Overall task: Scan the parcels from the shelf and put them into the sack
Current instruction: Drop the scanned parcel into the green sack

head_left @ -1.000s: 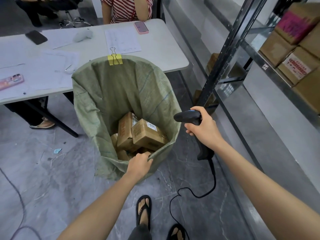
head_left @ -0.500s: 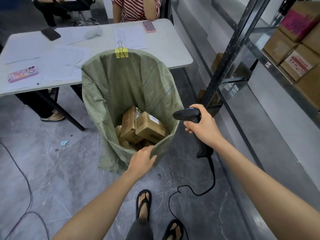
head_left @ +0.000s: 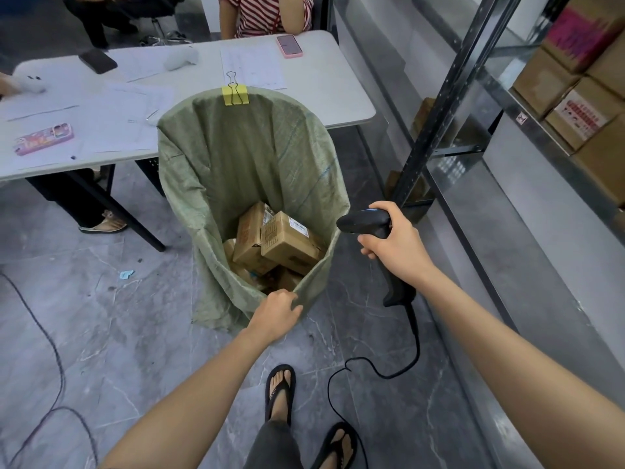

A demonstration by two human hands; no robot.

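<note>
Little has shifted but the view: the left hand [head_left: 275, 311] still pinches the near rim of the sack [head_left: 243, 157], several parcels [head_left: 287, 242] already inside. The right hand [head_left: 395, 242] grips the scanner [head_left: 365, 222]; more boxes [head_left: 581, 118], probably unscanned, wait on the shelf [head_left: 548, 137].

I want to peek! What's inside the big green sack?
Brown cardboard parcels piled in the green woven sack. Its near wall hides the lower ones and the bottom.

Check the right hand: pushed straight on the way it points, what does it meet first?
Probably the sack: the right hand holds the scanner aimed left at its right edge, close by; depth is unclear.
</note>
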